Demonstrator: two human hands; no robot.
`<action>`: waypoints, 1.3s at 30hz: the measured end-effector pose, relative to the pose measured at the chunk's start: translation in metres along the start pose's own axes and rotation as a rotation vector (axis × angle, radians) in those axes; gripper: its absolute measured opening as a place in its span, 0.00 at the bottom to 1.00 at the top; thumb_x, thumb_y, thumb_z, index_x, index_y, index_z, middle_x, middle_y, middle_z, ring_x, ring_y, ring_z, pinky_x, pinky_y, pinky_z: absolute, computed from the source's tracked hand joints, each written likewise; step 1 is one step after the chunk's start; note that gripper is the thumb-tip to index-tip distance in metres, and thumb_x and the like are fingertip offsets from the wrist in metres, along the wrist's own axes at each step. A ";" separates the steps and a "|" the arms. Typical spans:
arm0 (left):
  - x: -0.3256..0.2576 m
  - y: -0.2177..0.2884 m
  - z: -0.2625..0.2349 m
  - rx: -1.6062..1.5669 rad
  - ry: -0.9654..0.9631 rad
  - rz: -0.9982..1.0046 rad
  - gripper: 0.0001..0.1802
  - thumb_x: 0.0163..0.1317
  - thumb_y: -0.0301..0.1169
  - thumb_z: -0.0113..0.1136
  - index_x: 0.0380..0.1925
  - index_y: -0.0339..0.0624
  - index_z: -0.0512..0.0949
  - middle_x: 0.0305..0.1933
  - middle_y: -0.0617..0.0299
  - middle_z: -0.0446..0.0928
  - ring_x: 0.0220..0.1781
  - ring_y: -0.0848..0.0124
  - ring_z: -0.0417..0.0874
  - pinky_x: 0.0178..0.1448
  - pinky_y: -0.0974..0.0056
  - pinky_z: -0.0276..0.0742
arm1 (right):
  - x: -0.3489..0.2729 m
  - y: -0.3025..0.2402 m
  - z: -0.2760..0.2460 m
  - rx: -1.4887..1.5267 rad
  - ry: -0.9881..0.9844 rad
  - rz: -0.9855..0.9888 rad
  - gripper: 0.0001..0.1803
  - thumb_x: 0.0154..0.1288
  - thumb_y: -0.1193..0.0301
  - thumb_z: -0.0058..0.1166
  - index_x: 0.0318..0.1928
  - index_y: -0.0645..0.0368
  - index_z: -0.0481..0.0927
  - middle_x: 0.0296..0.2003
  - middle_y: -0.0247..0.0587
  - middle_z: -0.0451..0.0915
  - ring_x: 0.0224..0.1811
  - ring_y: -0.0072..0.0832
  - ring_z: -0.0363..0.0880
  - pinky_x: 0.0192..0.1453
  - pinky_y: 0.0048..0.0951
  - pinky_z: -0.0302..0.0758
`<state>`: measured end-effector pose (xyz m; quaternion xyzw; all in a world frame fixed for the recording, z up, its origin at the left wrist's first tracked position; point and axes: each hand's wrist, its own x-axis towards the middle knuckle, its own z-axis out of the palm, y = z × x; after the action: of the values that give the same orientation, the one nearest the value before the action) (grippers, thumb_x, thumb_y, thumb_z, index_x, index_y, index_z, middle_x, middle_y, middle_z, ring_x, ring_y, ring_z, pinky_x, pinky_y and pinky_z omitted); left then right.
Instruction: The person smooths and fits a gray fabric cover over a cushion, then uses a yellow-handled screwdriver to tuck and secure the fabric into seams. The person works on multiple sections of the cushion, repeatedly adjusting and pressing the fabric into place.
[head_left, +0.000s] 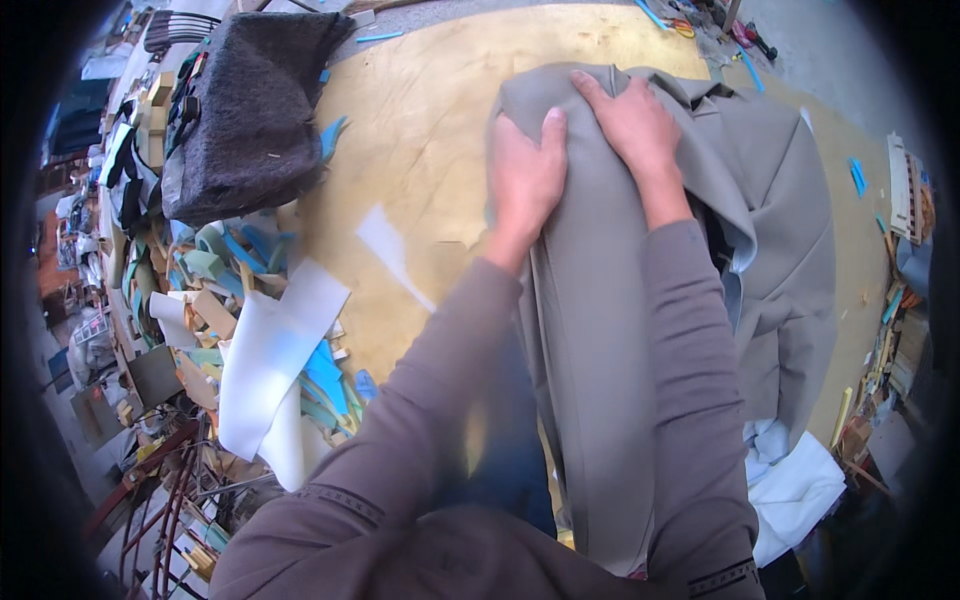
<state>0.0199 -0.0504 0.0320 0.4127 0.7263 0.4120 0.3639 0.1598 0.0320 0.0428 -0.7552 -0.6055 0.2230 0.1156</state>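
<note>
Under both hands (530, 172) (634, 122), the grey cover (597, 330) runs lengthwise, near to far.

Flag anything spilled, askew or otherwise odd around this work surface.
At the left, colored scraps lie jumbled around a white sheet, untidy as a spill. The gray material beneath the left hand and right hand shows folds, no clear damage.
</note>
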 end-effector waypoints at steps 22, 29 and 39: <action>-0.216 -0.074 -0.061 -0.010 -0.520 -0.343 0.40 0.75 0.52 0.66 0.69 0.27 0.70 0.68 0.31 0.79 0.69 0.38 0.83 0.73 0.44 0.78 | -0.241 0.133 -0.013 -0.140 0.074 0.031 0.49 0.75 0.34 0.58 0.74 0.68 0.72 0.62 0.71 0.84 0.64 0.66 0.83 0.69 0.56 0.77; -0.052 -0.034 -0.007 0.496 -0.004 1.072 0.29 0.75 0.40 0.62 0.70 0.35 0.77 0.78 0.42 0.74 0.83 0.44 0.69 0.85 0.37 0.59 | -0.237 0.143 -0.007 -0.160 0.129 -0.018 0.49 0.75 0.30 0.54 0.68 0.68 0.76 0.54 0.71 0.87 0.58 0.68 0.85 0.62 0.60 0.79; -0.181 -0.057 0.005 0.733 -0.125 1.226 0.30 0.75 0.37 0.59 0.73 0.35 0.77 0.80 0.43 0.73 0.83 0.44 0.69 0.86 0.34 0.57 | -0.277 0.160 -0.005 -0.134 0.160 -0.063 0.35 0.77 0.36 0.55 0.52 0.61 0.80 0.46 0.66 0.90 0.52 0.66 0.88 0.56 0.64 0.81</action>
<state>0.0787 -0.2298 0.0130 0.8650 0.4331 0.2473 -0.0545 0.2540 -0.2738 0.0308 -0.7573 -0.6313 0.1171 0.1198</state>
